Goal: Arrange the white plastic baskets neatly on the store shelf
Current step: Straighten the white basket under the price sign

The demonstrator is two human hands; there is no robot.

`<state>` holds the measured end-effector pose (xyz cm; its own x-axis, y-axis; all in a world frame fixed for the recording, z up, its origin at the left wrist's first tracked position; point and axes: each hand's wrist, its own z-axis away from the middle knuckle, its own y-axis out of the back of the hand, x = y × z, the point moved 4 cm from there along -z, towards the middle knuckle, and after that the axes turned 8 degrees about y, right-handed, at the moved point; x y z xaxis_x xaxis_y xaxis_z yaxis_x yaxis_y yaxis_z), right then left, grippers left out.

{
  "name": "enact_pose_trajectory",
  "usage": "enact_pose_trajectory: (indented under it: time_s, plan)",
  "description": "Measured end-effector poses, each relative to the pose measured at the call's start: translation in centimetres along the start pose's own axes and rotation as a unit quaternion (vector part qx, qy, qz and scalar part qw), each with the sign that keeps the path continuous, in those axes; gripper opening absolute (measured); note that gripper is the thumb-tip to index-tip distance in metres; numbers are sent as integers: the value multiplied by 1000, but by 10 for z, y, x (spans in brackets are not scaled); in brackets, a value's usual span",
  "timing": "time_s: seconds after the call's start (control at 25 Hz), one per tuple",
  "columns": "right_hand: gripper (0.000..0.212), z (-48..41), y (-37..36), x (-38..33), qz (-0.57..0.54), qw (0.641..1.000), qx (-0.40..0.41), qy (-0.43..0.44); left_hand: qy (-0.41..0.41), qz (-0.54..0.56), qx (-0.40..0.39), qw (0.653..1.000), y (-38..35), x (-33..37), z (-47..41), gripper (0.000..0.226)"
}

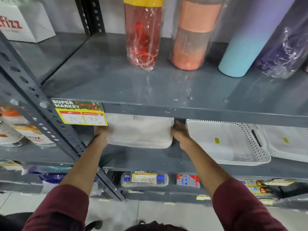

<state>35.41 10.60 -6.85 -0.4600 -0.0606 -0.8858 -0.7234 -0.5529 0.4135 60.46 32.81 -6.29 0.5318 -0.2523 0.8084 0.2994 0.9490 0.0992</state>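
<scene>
White basket (140, 132), blurry, flat-lying

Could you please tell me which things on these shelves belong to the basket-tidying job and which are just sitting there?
Part of the job:
- held white basket, between left hand and right hand
- perforated white basket
- far-right white basket

Just there:
- bottles above
- price tag
- packets below
</scene>
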Motion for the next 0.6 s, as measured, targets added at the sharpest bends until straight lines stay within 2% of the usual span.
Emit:
enact_pose_trajectory:
  time_s: [0.08,0.12,0.16,0.24,0.32,0.48,0.56,0.6]
  plan:
    - [32,1,11,-10,-50,998,36,15,-26,82,0,996,0,3,-1,23]
    - [20,6,17,-15,-83,994,66,5,-36,124,-3,992,2,2,-2,24]
    - [21,8,23,-17,-133,987,92,-18,-32,187,-19,982,2,1,-4,32]
    - [34,9,27,-12,-268,957,99,-54,-9,260,-56,964,3,-1,0,48]
    - [48,8,28,-1,-351,930,75,-72,-7,237,-79,968,2,-4,2,57]
    - [48,14,25,-1,-315,947,40,-40,16,160,-109,981,2,-6,-5,48]
    - [44,12,23,1,-274,960,43,-50,25,166,-73,983,8,-10,-18,43]
    - [43,11,23,3,-248,966,46,-59,21,167,-38,985,10,-9,-20,31]
